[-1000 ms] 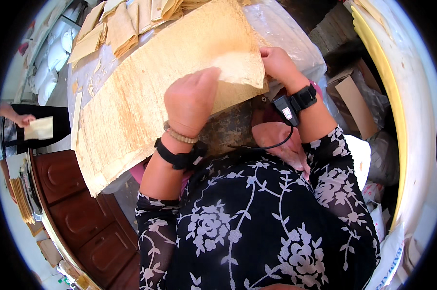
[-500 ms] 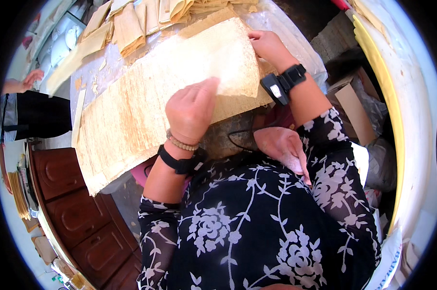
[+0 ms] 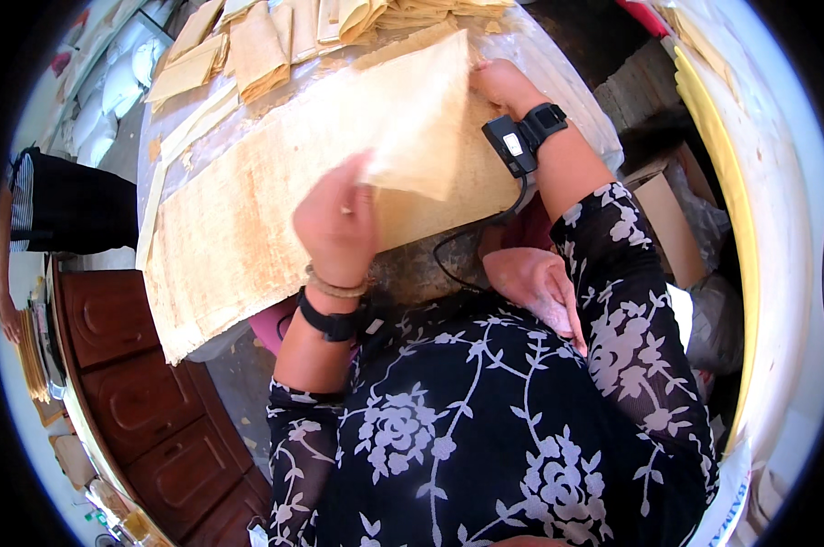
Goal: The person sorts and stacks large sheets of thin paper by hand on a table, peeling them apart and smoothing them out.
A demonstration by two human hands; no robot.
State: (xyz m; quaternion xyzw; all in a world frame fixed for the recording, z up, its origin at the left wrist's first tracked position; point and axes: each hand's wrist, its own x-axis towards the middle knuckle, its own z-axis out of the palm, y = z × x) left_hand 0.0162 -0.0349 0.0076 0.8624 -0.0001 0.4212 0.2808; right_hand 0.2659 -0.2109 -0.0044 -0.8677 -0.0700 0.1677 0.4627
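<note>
Tan sheet [image 3: 239, 210], wide and thin, spread on plastic-covered surface [image 3: 581, 111], running left from below left grip [image 3: 337, 223] and right to about right grip [image 3: 506, 84]. Brown cabinet [image 3: 157, 365] left of left grip, closer to body. Further left of that grip: dark garment [image 3: 79, 205] on another person. Folded sheets [image 3: 266, 55] piled beyond both grips, tan, overlapping, on same surface. Lifted layer [image 3: 421, 137], raised between both grips, loose corner angled down toward body; unclear if separate or part of tan sheet. Cardboard box [image 3: 672, 228] right of right grip and nearer body. Pink cloth [image 3: 532, 278] bodyward of right grip, rumpled. Left grip: blurred, fingers pinched on near-left edge of lifted layer. Right grip: fingers curled at right edge of same layer, tips hidden, impossible to say if clamped on. Pale strip [image 3: 189, 132] left of left grip and beyond, long, narrow. Black wrist device [image 3: 512, 146] just behind right grip, cable attached. Beaded bracelet [image 3: 334, 284] just behind left grip.
</note>
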